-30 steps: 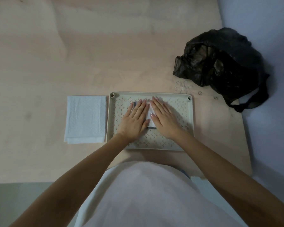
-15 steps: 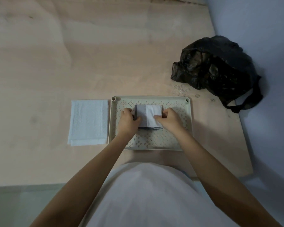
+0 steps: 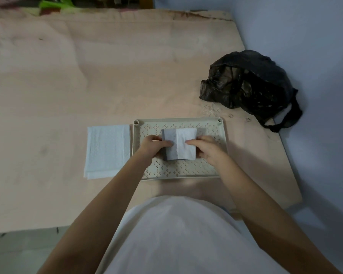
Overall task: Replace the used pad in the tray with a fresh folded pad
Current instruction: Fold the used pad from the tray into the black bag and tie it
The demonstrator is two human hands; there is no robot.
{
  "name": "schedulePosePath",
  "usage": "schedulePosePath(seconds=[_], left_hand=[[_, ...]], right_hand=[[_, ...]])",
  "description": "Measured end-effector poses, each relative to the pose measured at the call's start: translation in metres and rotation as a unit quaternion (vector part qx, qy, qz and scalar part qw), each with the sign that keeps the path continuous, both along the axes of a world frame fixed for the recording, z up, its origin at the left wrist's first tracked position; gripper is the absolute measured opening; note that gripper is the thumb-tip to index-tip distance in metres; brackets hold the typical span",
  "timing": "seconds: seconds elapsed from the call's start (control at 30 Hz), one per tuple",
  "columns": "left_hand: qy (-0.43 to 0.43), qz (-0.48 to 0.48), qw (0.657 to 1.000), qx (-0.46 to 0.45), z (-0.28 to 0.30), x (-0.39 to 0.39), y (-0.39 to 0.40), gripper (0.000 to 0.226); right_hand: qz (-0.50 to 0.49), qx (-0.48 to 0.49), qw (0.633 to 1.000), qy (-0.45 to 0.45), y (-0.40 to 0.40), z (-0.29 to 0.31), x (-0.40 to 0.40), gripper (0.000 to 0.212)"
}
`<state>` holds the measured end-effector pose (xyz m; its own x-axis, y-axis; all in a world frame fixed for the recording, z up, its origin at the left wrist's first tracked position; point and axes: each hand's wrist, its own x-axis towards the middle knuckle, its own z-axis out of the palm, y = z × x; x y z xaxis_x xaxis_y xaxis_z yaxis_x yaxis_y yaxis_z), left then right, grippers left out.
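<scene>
Folded pad (image 3: 180,143) now higher off tray (image 3: 216,171), both hands' grip unchanged.

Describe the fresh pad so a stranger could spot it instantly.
Start at the beige perforated plastic tray near the bed's front edge. Just off its left rim lies the flat white folded pad, untouched on the peach sheet. Unlike the small folded-up pad gripped inside the tray, it is larger and spread flat.

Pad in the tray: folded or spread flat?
Folded. The pad is a compact packet with overlapping flaps, pinched by left hand and right hand over the tray.
</scene>
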<state>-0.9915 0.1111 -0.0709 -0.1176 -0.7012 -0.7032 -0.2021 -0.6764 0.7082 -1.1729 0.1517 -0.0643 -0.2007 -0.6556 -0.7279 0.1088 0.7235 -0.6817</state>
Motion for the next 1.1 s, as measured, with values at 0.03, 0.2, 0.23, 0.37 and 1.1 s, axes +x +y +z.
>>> schedulePosePath(seconds=[0.03, 0.2, 0.23, 0.37, 1.1], left_hand=[[0.01, 0.004, 1.0, -0.005, 0.0, 0.0, 0.001, 0.045], [0.037, 0.014, 0.999, -0.031, 0.005, -0.009, 0.0, 0.037], [0.038, 0.014, 0.998, -0.039, 0.008, -0.013, -0.003, 0.037], [0.032, 0.003, 0.996, -0.082, 0.018, -0.033, -0.02, 0.041], [-0.086, -0.321, 0.88, -0.339, 0.052, -0.189, -0.081, 0.047]], right_hand=[[-0.002, -0.007, 1.0, 0.011, 0.003, -0.001, 0.0, 0.026], [-0.025, -0.051, 0.997, 0.044, 0.012, 0.008, 0.001, 0.019], [-0.032, -0.062, 0.996, 0.052, 0.013, 0.011, 0.001, 0.022], [-0.063, -0.088, 0.992, 0.059, 0.013, 0.025, -0.005, 0.033], [-0.203, -0.056, 0.923, 0.323, -0.034, 0.054, -0.102, 0.036]])
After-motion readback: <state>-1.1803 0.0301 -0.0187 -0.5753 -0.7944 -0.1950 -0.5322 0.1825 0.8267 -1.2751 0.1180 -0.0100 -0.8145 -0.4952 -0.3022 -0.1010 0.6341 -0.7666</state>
